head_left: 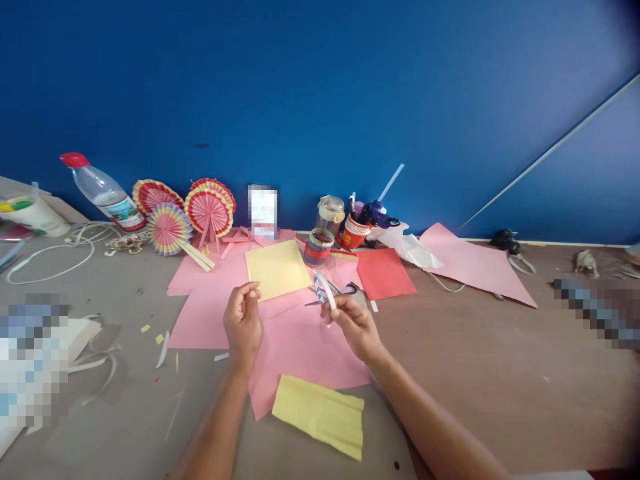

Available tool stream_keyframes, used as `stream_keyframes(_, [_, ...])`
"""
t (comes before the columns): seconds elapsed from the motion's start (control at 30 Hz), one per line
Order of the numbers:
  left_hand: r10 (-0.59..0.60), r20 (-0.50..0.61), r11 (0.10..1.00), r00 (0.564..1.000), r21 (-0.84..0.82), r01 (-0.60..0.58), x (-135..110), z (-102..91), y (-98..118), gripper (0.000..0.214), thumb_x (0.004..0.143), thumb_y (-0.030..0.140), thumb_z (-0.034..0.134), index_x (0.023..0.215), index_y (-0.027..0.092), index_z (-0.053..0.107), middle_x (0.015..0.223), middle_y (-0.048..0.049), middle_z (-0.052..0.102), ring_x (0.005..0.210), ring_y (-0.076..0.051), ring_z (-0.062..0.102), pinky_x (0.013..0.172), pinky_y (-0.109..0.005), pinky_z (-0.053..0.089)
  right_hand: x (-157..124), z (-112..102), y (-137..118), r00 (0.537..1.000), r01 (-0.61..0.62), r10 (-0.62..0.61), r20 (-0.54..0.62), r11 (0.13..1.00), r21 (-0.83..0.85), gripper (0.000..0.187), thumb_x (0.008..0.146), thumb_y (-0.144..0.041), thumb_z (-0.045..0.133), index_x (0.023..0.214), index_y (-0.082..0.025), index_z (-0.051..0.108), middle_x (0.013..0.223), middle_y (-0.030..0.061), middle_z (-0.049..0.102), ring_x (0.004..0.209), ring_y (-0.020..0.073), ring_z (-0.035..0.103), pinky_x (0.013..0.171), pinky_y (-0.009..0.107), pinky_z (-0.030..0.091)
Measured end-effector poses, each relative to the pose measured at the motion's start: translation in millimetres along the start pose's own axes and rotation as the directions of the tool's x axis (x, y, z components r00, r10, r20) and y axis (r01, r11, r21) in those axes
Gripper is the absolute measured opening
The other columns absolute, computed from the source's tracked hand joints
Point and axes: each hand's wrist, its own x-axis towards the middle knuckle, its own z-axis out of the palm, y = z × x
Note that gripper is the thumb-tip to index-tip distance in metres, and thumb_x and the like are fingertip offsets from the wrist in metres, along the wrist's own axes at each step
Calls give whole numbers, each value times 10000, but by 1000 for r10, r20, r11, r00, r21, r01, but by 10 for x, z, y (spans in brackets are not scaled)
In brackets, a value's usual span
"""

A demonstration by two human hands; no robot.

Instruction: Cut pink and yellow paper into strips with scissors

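Observation:
My right hand (354, 323) pinches a thin, curved white strip (327, 288) between thumb and fingers, above the pink paper sheets (305, 350). My left hand (243, 323) is closed, fingers curled against the thumb; whatever it may hold is too small to make out. Just beyond it lies a pale yellow square sheet (277, 267). Scissors (353, 289) rest on the pink paper behind my right hand, partly hidden by it. Nearest to me is a creased yellow-green paper piece (320, 415), overlapping the pink paper's front edge.
Folded paper fans (210, 208) and a tilted plastic bottle (107, 197) stand at the back left. Rolls of tape (319, 247), a lidded jar (330, 212) and a red cup (355, 231) of tools stand behind the sheets. Red paper (385, 273) lies to the right.

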Motion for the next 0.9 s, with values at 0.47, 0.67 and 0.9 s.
stream_keyframes(0.47, [68,397,986,915,-165,-1,-236,165,250,171,907,289,491,770,202,544,697,17,515,660,-123,499,637,-249,412,-41,123,-119,948,278,-193,254,890,-362,102,881,-229,480,797,-219,538,724,32,561,728,189,509,702,352,409])
stream_keyframes(0.67, [-127,282,962,951,-200,187,-132,92,175,165,903,356,505,909,199,558,716,18,545,688,-128,534,694,-254,441,-10,127,-107,996,-86,87,10,960,267,126,878,-356,563,838,-237,578,760,12,604,775,184,580,765,380,480])
stream_keyframes(0.9, [223,650,972,726,-201,-118,-251,150,232,346,861,302,573,1199,228,570,1301,-114,504,1265,-261,437,1063,-438,363,183,-17,-45,926,-153,360,-114,634,758,109,803,-338,654,797,-246,595,743,-19,612,833,172,619,960,428,483])
